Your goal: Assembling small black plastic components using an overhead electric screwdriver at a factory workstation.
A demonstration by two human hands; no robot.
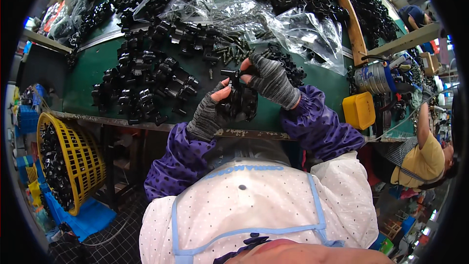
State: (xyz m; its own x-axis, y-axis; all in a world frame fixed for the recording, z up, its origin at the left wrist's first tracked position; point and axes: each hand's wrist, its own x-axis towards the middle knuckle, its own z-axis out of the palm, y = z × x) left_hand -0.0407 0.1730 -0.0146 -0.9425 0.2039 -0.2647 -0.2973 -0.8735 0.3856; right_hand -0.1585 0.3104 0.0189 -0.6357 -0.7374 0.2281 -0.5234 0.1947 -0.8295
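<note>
Over grn bench (pixel 80 85) | L hand (pixel 207 113) grasping blk part (pixel 228 73) | R hand (pixel 274 82) pinching same part

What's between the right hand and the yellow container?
Between the right hand and the yellow container, the head view shows the purple sleeve, then a strip of green tabletop.

Parts (pixel 144 99) on bench (pixel 80 84), bag (pixel 320 45) behind
</note>
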